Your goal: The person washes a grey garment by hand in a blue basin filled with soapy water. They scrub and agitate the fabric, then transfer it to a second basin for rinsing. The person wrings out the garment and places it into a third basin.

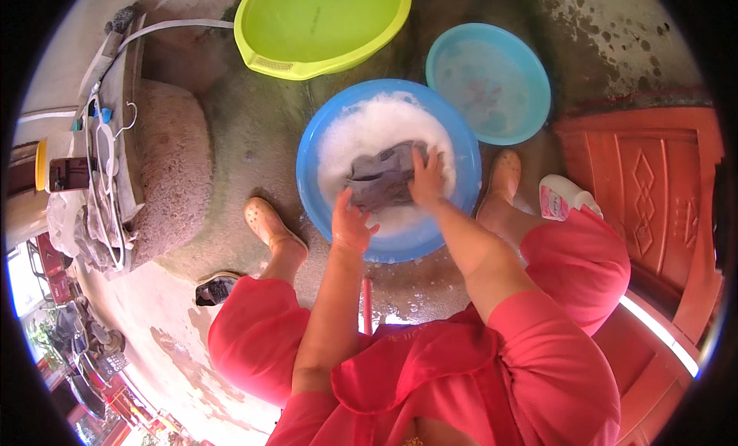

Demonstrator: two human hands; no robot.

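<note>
A blue plastic basin (305, 175) stands on the wet floor between my feet, filled with white suds. A dark grey cloth garment (383, 178) lies partly sunk in the suds, its wet upper folds showing. My right hand (428, 178) rests on the garment's right end with its fingers spread; whether it grips any cloth cannot be told. My left hand (353, 222) is at the basin's near left side, close to the garment's lower left edge, fingers apart and nothing held.
A lime-green tub (248, 48) with water stands beyond; a turquoise basin (432, 83) of cloudy water sits beyond to the right. A stone block (173, 169) is left, a white bottle (558, 197) and red panelled door (646, 192) right. A shoe (216, 289) lies near my left knee.
</note>
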